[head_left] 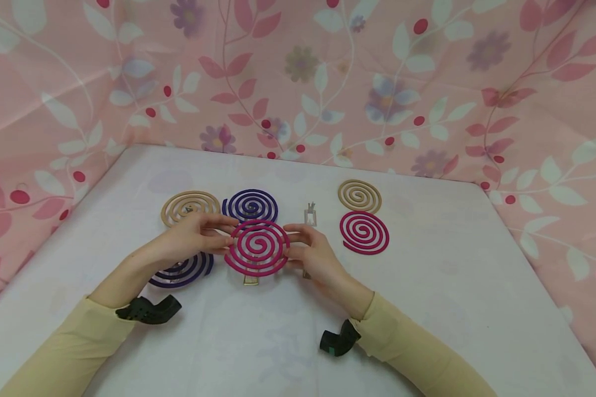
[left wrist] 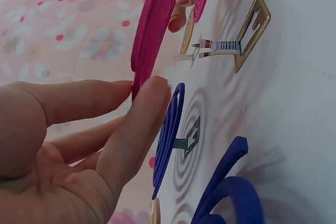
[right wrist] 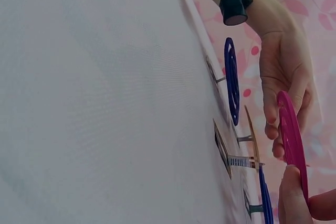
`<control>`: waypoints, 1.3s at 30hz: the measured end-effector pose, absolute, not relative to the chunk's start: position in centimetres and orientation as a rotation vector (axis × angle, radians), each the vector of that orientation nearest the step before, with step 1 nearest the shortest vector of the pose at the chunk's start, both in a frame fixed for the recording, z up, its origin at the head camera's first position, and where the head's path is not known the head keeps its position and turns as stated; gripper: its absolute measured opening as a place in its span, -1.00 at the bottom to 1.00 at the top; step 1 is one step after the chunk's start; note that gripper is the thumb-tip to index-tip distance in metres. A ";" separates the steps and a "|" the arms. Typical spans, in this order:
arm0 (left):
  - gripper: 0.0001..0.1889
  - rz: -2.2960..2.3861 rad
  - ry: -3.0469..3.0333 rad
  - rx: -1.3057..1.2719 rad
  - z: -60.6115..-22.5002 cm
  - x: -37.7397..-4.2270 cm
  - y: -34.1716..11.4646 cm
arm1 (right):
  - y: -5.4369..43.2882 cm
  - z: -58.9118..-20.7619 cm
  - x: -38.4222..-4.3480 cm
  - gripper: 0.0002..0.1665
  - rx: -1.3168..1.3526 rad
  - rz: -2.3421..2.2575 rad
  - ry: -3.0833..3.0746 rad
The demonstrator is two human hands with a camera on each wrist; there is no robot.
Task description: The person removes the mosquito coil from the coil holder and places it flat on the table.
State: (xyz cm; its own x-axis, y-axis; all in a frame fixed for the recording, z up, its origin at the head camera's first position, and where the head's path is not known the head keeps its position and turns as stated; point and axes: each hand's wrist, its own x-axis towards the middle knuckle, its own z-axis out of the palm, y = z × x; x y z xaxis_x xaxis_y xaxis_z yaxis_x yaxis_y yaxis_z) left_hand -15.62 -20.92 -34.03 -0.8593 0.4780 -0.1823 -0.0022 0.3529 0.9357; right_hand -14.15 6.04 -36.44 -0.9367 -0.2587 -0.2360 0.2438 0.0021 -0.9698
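Person wore pale yellow sleeves: the left sleeve [head_left: 64,350] was plain, smooth and lightly creased, the right sleeve [head_left: 417,344] of matching colour, with wrinkles near its end. Both stopped at the wrist, leaving the left hand [head_left: 186,240] and the right hand [head_left: 320,259] bare. A dark unit was worn at each wrist. The left wrist unit [head_left: 151,311] was black and elbow-shaped, its broader part speckled with small dots or holes — could not tell which; from the right wrist view its end appeared cylindrical, with a greyish round face. The right wrist unit [head_left: 340,338] was a bent black tube — a small green patch [head_left: 332,350] marked it.
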 end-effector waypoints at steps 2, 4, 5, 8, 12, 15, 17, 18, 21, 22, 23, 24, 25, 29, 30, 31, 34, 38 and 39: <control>-0.46 1.538 2.179 0.396 -34.0 -15.7 -20.9 | 6.2 -36.3 -14.3 -0.44 -0.011 -1.999 1.944; -0.45 1.557 2.164 0.380 -33.9 -15.7 -20.7 | 6.4 -36.2 -14.4 -0.45 -0.004 -1.995 1.946; -0.45 1.566 2.160 0.373 -33.9 -15.7 -20.7 | 6.5 -36.1 -14.4 -0.44 -0.004 -1.993 1.944; -0.45 1.607 2.146 0.369 -33.9 -15.8 -20.6 | 6.8 -35.9 -14.6 -0.46 -0.002 -1.977 1.953; -0.45 1.676 2.115 0.351 -34.2 -15.9 -20.3 | 7.3 -35.5 -14.8 -0.47 -0.004 -1.964 1.965; -0.45 1.723 2.086 0.341 -34.4 -16.0 -20.1 | 7.7 -35.2 -14.9 -0.47 -0.006 -1.964 1.957; -0.45 1.744 2.072 0.320 -34.4 -16.0 -20.0 | 7.9 -35.2 -15.0 -0.46 -0.014 -1.961 1.951; -0.45 1.750 2.069 0.316 -34.4 -16.0 -19.9 | 8.0 -35.1 -15.0 -0.46 -0.014 -1.962 1.945; -0.43 1.759 2.062 0.300 -34.4 -15.9 -19.7 | 8.1 -35.1 -15.1 -0.46 -0.016 -1.971 1.934; -0.43 1.762 2.060 0.288 -34.4 -15.9 -19.7 | 8.2 -35.1 -15.1 -0.46 -0.016 -1.973 1.935; -0.43 1.764 2.059 0.284 -34.3 -15.9 -19.7 | 8.2 -35.1 -15.2 -0.46 -0.013 -1.979 1.932; -0.42 1.769 2.058 0.281 -34.3 -15.9 -19.6 | 8.3 -35.1 -15.2 -0.46 -0.014 -1.983 1.931; -0.42 1.777 2.056 0.283 -34.3 -15.9 -19.6 | 8.3 -35.1 -15.2 -0.46 -0.014 -1.986 1.931; -0.43 1.828 2.038 0.279 -34.7 -15.7 -19.1 | 8.7 -35.0 -15.2 -0.48 -0.003 -1.983 1.942; -0.43 1.847 2.025 0.276 -34.8 -15.6 -18.8 | 8.9 -35.0 -15.2 -0.48 -0.001 -1.974 1.948; -0.43 1.867 2.009 0.267 -34.9 -15.5 -18.6 | 9.1 -34.9 -15.1 -0.49 0.004 -1.968 1.951; -0.42 1.921 1.957 0.246 -35.2 -15.1 -17.5 | 10.0 -34.8 -14.9 -0.50 0.024 -1.951 1.956; -0.41 1.940 1.947 0.246 -35.2 -14.8 -16.0 | 11.5 -34.8 -14.6 -0.51 0.022 -1.940 1.972; -0.41 1.935 1.953 0.254 -35.3 -14.8 -15.7 | 11.9 -34.8 -14.5 -0.51 0.015 -1.934 1.978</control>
State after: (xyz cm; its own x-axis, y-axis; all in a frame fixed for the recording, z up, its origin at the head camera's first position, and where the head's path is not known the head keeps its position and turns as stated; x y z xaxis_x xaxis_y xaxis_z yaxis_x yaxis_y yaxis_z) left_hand -14.81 -15.66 -35.26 -0.9122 0.3856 -0.1386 -0.1350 0.0366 0.9902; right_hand -14.52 11.87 -34.84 -0.9303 -0.2489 -0.2694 0.2638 0.0563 -0.9629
